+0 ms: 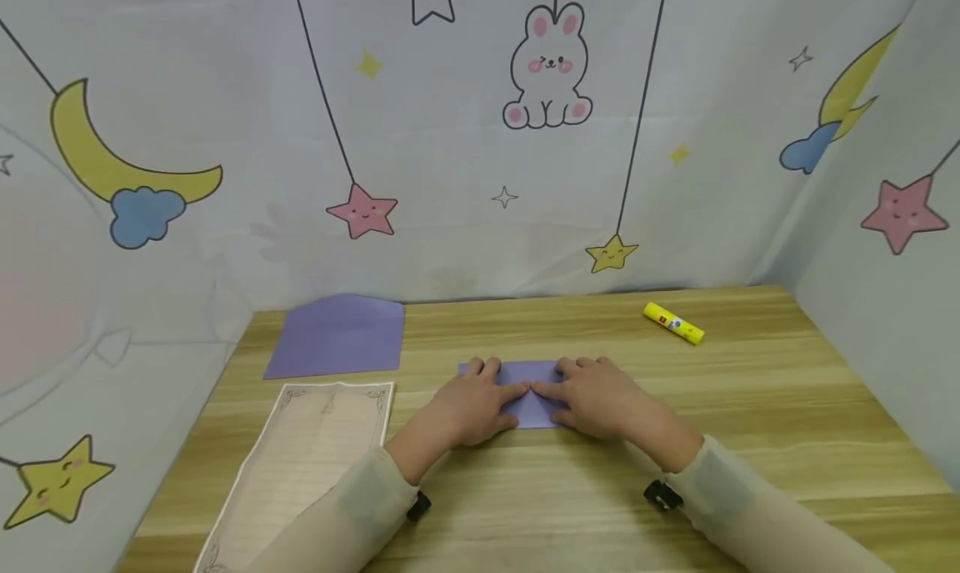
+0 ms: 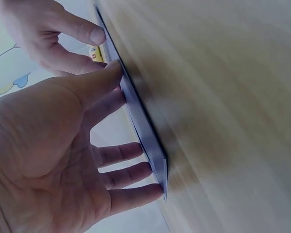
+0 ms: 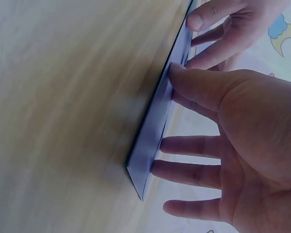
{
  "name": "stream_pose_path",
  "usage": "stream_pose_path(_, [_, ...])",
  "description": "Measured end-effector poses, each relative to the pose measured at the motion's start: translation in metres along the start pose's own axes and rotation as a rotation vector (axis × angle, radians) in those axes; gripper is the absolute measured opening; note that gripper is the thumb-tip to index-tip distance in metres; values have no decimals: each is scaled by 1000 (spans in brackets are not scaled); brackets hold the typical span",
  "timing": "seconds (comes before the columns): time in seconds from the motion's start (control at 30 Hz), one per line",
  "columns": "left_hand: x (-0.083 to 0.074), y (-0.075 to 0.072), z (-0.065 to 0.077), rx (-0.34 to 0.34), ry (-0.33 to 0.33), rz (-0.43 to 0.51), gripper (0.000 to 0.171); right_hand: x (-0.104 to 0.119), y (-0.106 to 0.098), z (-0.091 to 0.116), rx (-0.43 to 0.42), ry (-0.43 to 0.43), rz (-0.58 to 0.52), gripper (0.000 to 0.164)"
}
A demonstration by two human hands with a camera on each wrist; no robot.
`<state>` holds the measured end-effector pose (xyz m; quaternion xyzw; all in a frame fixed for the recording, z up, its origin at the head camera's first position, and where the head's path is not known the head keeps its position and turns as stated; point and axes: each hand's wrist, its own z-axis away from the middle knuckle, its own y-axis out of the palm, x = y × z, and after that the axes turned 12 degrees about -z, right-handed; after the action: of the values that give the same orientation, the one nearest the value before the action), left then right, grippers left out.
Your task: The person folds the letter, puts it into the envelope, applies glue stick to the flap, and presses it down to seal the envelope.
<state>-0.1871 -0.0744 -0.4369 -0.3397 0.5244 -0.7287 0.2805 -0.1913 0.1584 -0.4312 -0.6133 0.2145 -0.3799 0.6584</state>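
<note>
A folded piece of purple paper [image 1: 534, 413] lies flat on the table between both hands. My left hand [image 1: 476, 404] presses its left part, with the index finger reaching to the paper's middle and the thumb near the front edge. Mirroring it, my right hand [image 1: 596, 396] presses the right part, its index fingertip close to the left one. In the left wrist view the left hand's fingers [image 2: 123, 174] rest on the paper, spread apart. The right wrist view shows the right hand's thumb [image 3: 199, 85] touching the paper's near edge. Neither hand curls round it.
A purple envelope-shaped paper [image 1: 337, 339] lies at the back left. In front of it is a lined sheet [image 1: 307, 464] with a decorative border, partly under the left forearm. A yellow glue stick [image 1: 673, 323] lies at the back right. Printed cloth [image 1: 465, 139] hangs behind the wooden table [image 1: 780, 406].
</note>
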Motion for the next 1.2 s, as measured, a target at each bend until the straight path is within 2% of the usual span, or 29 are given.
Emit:
stream_pose_path(0.17, [2,2,2,-18,10,15,56,0,1,2,-13,-9,4,53])
stream_pose_path(0.37, [12,8,8,-26,12,91,62,-6,3,5,-4,15,-111,64])
stream_pose_path(0.53, [23,11,16,-38,-16,135,66,-16,5,10,-37,26,-198,69])
stream_pose_path(0.83, [37,11,28,-52,-20,190,68,-29,3,17,-55,64,-255,74])
stream_pose_path(1.2, [45,14,27,-65,-35,242,65,-44,-1,24,-52,97,-303,71])
